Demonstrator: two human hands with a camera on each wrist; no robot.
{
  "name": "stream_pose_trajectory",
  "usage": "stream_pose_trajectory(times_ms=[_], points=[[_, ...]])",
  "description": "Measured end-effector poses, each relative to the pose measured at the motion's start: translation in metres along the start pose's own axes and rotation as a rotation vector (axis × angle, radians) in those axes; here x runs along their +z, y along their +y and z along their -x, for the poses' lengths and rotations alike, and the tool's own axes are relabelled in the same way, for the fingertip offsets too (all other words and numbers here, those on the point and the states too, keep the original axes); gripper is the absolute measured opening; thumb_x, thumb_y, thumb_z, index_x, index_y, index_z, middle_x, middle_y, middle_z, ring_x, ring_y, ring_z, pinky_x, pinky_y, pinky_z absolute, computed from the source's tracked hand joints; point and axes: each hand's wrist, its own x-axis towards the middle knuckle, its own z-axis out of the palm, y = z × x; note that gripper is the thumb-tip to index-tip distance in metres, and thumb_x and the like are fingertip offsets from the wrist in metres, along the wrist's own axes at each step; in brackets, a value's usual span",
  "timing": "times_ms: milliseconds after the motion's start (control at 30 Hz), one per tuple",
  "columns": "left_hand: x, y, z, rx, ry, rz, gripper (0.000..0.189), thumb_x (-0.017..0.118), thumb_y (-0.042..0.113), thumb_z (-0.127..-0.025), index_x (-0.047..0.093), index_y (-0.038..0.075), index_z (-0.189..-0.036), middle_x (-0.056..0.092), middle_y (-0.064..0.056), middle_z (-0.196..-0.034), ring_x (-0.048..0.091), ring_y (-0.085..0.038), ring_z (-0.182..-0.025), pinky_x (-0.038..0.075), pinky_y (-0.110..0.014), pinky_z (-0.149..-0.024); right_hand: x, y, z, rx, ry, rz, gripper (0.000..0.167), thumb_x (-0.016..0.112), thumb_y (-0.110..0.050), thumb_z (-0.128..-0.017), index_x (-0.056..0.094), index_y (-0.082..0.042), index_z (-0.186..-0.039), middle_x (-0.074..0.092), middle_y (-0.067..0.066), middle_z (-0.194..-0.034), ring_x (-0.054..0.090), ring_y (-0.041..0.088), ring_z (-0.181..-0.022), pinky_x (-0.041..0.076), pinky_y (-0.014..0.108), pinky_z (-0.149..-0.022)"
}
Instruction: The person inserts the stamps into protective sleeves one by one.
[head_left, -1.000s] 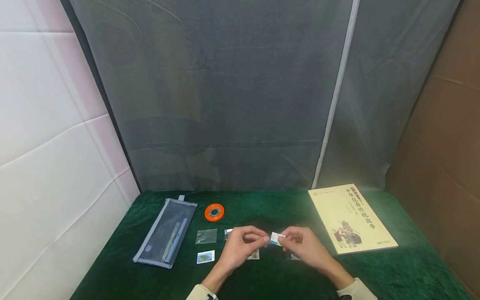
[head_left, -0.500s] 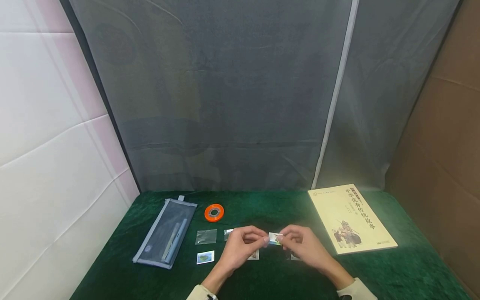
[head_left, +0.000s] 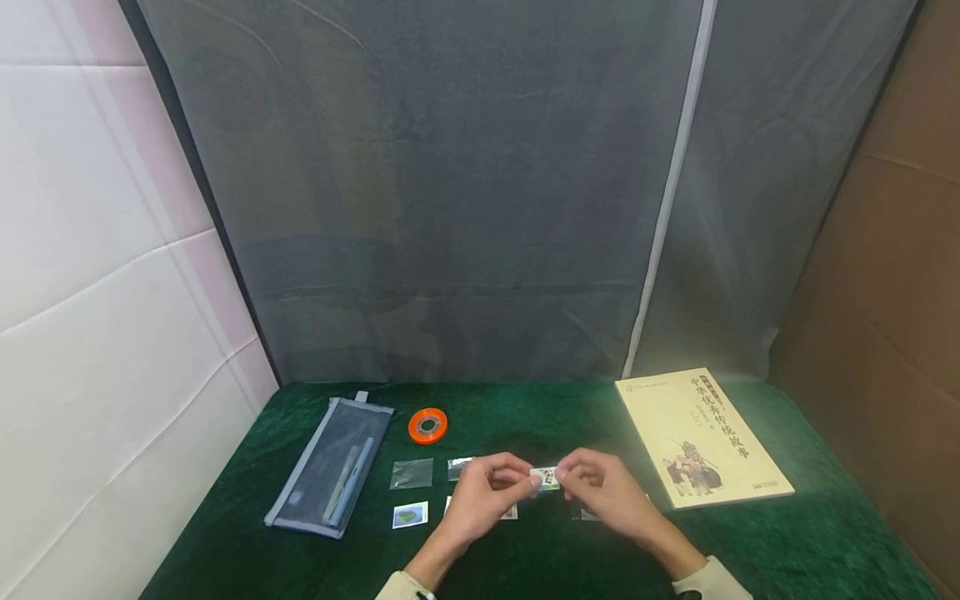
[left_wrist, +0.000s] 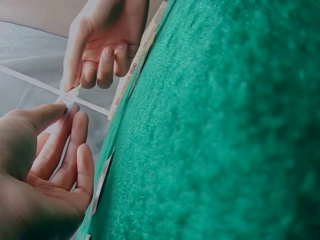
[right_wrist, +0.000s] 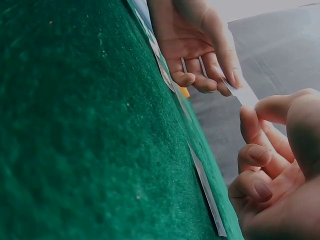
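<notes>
My left hand [head_left: 483, 498] and right hand [head_left: 609, 493] meet over the green cloth, fingertips close together. Between them is a small white postage stamp [head_left: 545, 477] with dark markings and a coloured lower edge. The right thumb and index finger pinch its right end. A small clear plastic sleeve [left_wrist: 69, 116] is pinched by the left thumb and index finger, and the stamp's left end overlaps it. Beyond the left hand lie another stamp [head_left: 410, 514] with a green picture, and a clear sleeve [head_left: 412, 473]. Below the hands, further stamps are partly hidden, one [head_left: 510, 512] beside the left fingers.
A grey mesh pencil pouch [head_left: 330, 467] with pens inside lies at the left. An orange tape roll [head_left: 427, 426] is behind the sleeves. At the right lies a cream book [head_left: 705, 437]. A grey curtain [head_left: 465, 208] hangs behind the table.
The stamp has turned from slanted to nearly level and moved left with the right hand to the left fingertips. The left hand has barely moved.
</notes>
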Motion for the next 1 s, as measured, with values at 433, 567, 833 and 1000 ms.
stream_pose_trajectory(times_ms=[433,567,833,1000], points=[[0.0012,-0.0033,-0.0007,-0.014,0.010,0.000,0.018,0.082,0.032,-0.098,0.080,0.017,-0.108,0.085,0.000,-0.099,0.081,-0.014,-0.095,0.060,-0.026,-0.084,0.0008,0.0005,-0.0003,-0.034,-0.015,0.010,0.017,0.067,-0.029,-0.109,0.075,-0.013,-0.108,0.073,0.003,-0.084,0.066,0.012,-0.068,0.047,0.024,-0.056],[0.0019,-0.0028,0.0000,-0.013,0.011,-0.001,0.018,0.082,0.032,-0.098,0.080,0.016,-0.108,0.085,0.000,-0.099,0.081,-0.015,-0.096,0.060,-0.026,-0.084,0.0011,0.0010,-0.0002,-0.036,-0.014,0.010,0.018,0.067,-0.029,-0.109,0.075,-0.013,-0.107,0.073,0.004,-0.083,0.066,0.013,-0.068,0.048,0.024,-0.057],[0.0039,-0.0032,0.0003,-0.004,0.013,-0.017,0.017,0.082,0.031,-0.098,0.081,0.018,-0.107,0.085,0.001,-0.097,0.081,-0.012,-0.093,0.059,-0.027,-0.080,0.0001,-0.0012,0.0015,-0.027,-0.039,0.015,0.018,0.067,-0.029,-0.109,0.075,-0.013,-0.108,0.073,0.004,-0.084,0.067,0.013,-0.069,0.049,0.025,-0.060],[0.0053,-0.0013,0.0006,0.014,-0.017,-0.057,0.016,0.082,0.031,-0.098,0.081,0.017,-0.103,0.085,-0.001,-0.093,0.080,-0.015,-0.087,0.057,-0.026,-0.069,-0.0006,-0.0032,0.0019,-0.075,-0.014,0.052,0.015,0.071,-0.028,-0.106,0.075,-0.014,-0.111,0.077,0.006,-0.090,0.059,0.006,-0.063,0.048,0.025,-0.057]])
